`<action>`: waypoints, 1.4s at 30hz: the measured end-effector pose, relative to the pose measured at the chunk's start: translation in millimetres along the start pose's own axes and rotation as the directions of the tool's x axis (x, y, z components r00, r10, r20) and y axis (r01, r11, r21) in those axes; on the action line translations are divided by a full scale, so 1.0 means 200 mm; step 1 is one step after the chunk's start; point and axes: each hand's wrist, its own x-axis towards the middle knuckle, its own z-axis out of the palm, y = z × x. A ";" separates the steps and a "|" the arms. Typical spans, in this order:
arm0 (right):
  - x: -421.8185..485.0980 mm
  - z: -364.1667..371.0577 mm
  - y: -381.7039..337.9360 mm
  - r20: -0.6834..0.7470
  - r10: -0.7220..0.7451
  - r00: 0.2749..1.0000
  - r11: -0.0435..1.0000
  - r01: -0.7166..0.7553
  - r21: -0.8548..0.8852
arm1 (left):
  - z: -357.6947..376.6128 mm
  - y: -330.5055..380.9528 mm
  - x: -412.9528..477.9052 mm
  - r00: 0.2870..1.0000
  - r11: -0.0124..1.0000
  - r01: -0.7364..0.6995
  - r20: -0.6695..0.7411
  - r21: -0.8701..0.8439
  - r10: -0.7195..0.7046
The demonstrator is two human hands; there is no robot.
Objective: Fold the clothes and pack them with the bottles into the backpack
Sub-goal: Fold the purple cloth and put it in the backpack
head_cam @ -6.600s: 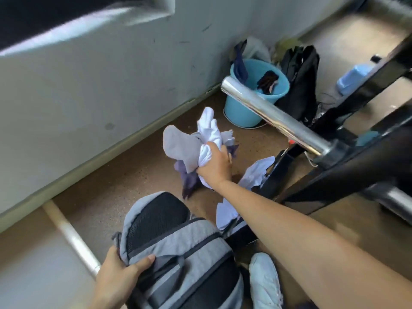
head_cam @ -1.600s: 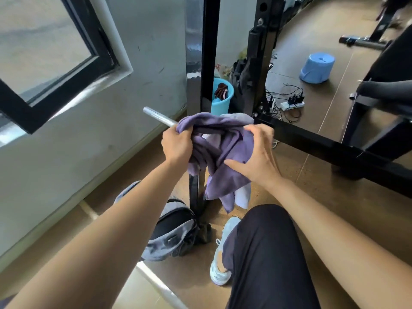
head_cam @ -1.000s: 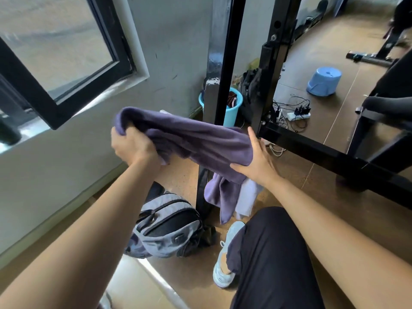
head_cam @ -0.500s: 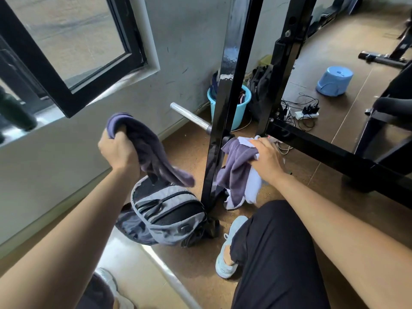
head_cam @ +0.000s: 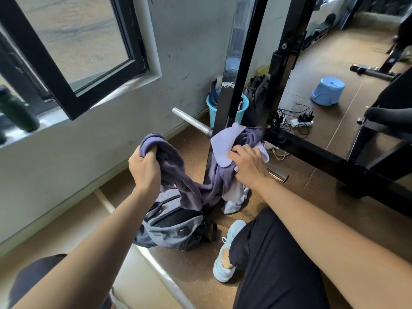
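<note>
My left hand [head_cam: 145,169] grips one end of a dark purple garment [head_cam: 178,175] that sags down to the grey backpack [head_cam: 174,226] on the floor. The garment's other end is bunched with a pale lilac cloth [head_cam: 225,143] and a white cloth [head_cam: 236,197] over a chrome bar [head_cam: 276,175]. My right hand [head_cam: 249,166] grips that bunch on the bar. A dark green bottle [head_cam: 17,110] stands on the window sill at far left.
A black rack upright [head_cam: 227,85] stands just behind the clothes, and its base beam [head_cam: 330,161] runs off to the right. A blue bucket [head_cam: 223,108], a black bag [head_cam: 256,97], a power strip [head_cam: 298,122] and an upturned blue tub [head_cam: 327,91] lie beyond. My knee [head_cam: 274,253] and shoe [head_cam: 225,253] are beside the backpack.
My left hand has come down and rightwards with the purple garment, which now trails onto the backpack. My right hand has stayed on the bunch at the bar.
</note>
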 end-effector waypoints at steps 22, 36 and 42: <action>-0.02 -0.13 0.11 0.135 0.326 0.936 0.923 -0.346 0.167 | -0.04 -0.05 -0.13 0.959 0.986 0.075 0.261 0.146 -0.112; -0.37 -0.10 -0.56 0.370 -0.014 0.929 0.373 -0.338 0.864 | -0.25 -0.11 -0.23 0.773 0.955 -0.149 0.632 0.258 -0.051; -0.40 -0.01 -0.69 0.411 0.080 0.908 0.298 -0.415 0.860 | -0.49 -0.16 -0.19 0.718 0.928 -0.205 0.692 0.312 -0.074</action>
